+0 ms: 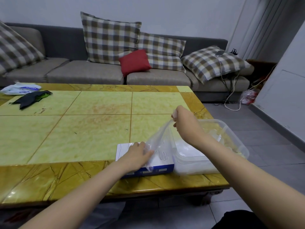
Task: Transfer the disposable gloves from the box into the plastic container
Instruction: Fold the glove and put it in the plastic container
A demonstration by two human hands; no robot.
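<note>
Head view, from the left: a crumpled white plastic bag (20, 88) and a dark cloth (30, 99) lie at the far corner of the yellow tiled table (82, 133), well apart from the work. Near the table's front edge sits the blue-and-white box (165, 170), with the left hand (137, 154) resting on its top, fingers loosely bent at the lower end of a clear glove (160, 135) (whether they pinch the film I cannot tell). The glove stretches up and to the right from the box to the right hand (183, 121), which pinches its upper end above the table. Just beside the box, touching it, stands the clear plastic container (234, 136), with whitish film lying inside. A grey sofa (66, 70) with checked cushions runs behind.
</note>
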